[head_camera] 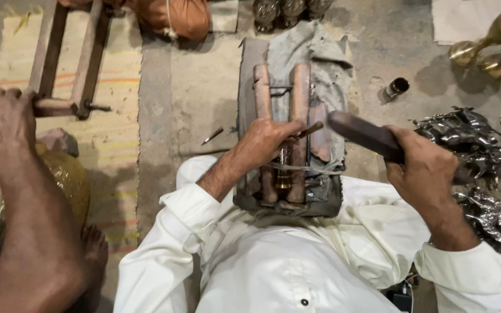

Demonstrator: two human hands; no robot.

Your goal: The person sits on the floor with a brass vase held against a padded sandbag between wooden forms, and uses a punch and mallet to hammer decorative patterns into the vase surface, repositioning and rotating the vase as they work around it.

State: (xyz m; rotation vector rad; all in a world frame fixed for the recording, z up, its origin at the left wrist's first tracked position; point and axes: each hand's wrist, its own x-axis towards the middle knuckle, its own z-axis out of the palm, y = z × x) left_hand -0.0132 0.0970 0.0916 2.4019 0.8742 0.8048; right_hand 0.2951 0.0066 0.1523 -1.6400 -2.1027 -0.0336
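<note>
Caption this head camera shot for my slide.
Left hand steadies a chisel on wooden clamp; right hand raises a mallet.

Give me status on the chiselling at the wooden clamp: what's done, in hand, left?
Done: a small brass piece sits clamped between two wooden bars on the padded block. In hand: the left hand sets a thin chisel near it; the right hand holds a dark mallet raised beside the chisel. Left: how much is already worked cannot be told; dark metal figures lie at the right.

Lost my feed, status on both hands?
Left hand holds thin metal chisel over wooden clamp block. Right hand grips dark mallet. Nothing between.
</note>
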